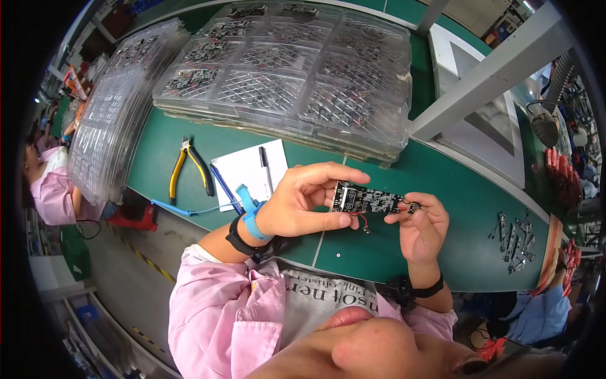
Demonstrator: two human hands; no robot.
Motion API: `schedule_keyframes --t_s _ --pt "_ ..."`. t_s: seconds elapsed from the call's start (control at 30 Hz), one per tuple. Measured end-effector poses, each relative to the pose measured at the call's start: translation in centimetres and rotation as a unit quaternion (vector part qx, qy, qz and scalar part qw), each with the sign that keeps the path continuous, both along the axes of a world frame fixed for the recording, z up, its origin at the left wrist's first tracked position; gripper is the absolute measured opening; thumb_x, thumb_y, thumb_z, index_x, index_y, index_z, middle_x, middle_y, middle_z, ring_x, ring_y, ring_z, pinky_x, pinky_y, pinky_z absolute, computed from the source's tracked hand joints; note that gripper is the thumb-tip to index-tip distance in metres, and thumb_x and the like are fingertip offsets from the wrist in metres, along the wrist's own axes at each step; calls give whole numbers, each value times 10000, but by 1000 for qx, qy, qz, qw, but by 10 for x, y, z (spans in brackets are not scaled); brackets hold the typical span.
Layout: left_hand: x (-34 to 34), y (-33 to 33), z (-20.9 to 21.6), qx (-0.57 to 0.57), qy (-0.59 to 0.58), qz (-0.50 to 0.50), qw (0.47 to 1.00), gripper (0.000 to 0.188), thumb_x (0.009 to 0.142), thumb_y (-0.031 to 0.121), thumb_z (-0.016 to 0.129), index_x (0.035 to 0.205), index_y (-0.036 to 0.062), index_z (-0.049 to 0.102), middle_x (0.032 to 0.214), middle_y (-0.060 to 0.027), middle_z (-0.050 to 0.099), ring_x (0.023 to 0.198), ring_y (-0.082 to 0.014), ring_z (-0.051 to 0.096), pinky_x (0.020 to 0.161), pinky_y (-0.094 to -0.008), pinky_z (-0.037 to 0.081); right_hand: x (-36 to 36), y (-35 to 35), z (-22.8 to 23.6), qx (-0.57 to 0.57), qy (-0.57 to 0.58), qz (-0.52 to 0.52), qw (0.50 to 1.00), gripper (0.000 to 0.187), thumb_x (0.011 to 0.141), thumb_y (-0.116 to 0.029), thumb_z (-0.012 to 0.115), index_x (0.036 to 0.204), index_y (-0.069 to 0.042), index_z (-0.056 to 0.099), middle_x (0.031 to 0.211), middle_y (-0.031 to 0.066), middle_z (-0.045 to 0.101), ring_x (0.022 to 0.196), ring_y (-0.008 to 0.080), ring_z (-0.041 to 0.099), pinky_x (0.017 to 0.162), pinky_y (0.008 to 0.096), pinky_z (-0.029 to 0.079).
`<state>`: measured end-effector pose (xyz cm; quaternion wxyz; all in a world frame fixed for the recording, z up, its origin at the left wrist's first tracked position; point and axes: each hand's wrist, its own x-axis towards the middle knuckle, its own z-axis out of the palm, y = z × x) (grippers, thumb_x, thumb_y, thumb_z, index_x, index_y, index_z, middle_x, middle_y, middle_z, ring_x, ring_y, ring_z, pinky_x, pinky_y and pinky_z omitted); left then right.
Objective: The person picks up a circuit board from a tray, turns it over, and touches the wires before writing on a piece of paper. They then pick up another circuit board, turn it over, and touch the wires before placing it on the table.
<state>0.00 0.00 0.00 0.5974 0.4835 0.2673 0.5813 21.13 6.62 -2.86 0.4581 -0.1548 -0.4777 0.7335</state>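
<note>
Holding one board [372,201] above the bench [467,189] seems to be the whole of the work in hand at this moment, and that piece looks partway through rather than finished. The left hand [295,201] is closed around the board's left end, fingers along the far edge and thumb near the close one. The right hand [424,232] pinches a small part [413,207] at the other end; whether that part is joined to the board is too small to tell. A red wire [364,219] hangs free from the near edge, so at least one lead appears unattached. To the right, a loose pile [514,243] of similar narrow boards lies on the bench, apart from the hands; I cannot tell whether these are done or waiting. Beyond the hands, the wide trays [303,126] are packed with more boards, which suggests a large batch, though their stage does not show. The pliers [187,167] lie out of either grip, beside the paper [246,165] with its pens [265,167], so no tool is being used on the board just now.
</note>
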Motion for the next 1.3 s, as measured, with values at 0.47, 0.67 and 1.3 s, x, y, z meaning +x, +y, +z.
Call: schedule_keyframes --t_s 0.47,0.67,1.3 --pt "-11 -21 8 16 13 19 1000 405 689 -67 632 1057 -97 466 910 -171 569 778 -200 607 703 -282 501 -3 -4 -2 40 -3 -10 999 347 843 -232 486 984 85 483 865 205 582 755 251 598 651 352 510" --pt "-25 -31 -8 18 2 51 999 368 689 -66 633 1024 -99 482 884 -169 576 750 -199 613 681 -270 507 -12 5 -14 78 -91 -44 992 368 860 -268 459 985 77 484 842 234 589 724 253 599 655 312 487" --pt "-37 -33 -22 106 59 89 989 397 615 0 656 990 -26 532 856 -122 585 588 -193 578 519 -254 472 -38 25 -36 1 -433 128 892 207 827 -86 498 989 29 555 812 112 602 636 122 563 606 217 450"
